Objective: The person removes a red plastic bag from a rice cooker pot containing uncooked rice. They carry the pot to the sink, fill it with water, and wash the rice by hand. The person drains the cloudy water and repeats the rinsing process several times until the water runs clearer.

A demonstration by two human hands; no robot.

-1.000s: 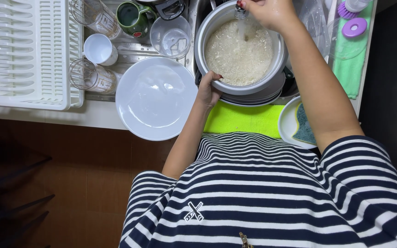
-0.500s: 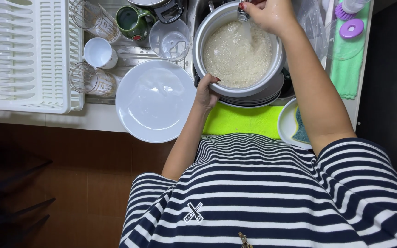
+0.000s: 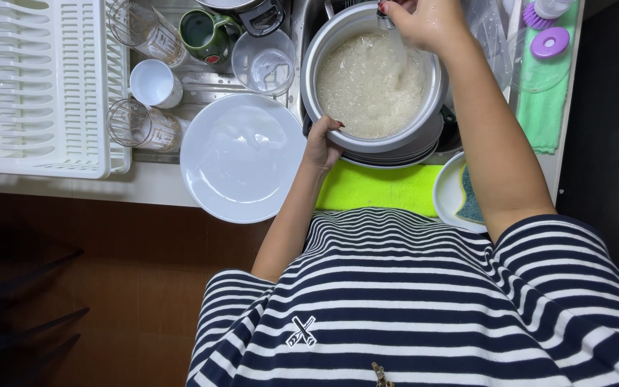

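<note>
At the near rim of the metal pot [image 3: 372, 84], the left hand [image 3: 322, 145] is closed on the edge — thumb hooked over the lip, fingers wrapped under the outside wall. Judged purpose: steadying the pot so it does not turn or tip while the other hand works above it. Left forearm runs straight up from the striped shirt [image 3: 424, 308], elbow tucked close to the body, wrist slightly bent back.

Just right of that grip and below it lies a bright yellow-green cloth [image 3: 381, 188] on the counter edge, likely to catch drips. Left of the grip sits a white plate [image 3: 241, 158], overhanging the counter edge; beyond it, drinking glasses [image 3: 137, 125], a white cup [image 3: 153, 82] and a green mug [image 3: 205, 34] stand on the draining surface, with a white dish rack [image 3: 34, 86] further left.

Inside the pot — pale rice under cloudy water, filling much of the bowl. The pot rests in the sink on what looks like stacked dishes.

Across the pot at its far rim, the right hand [image 3: 428, 23] is curled around a small metal fitting, apparently the tap spout [image 3: 385, 20]; fingers closed, wet. How firmly it grips cannot be told. Right arm reaches long and nearly straight over the pot's right side.
</note>
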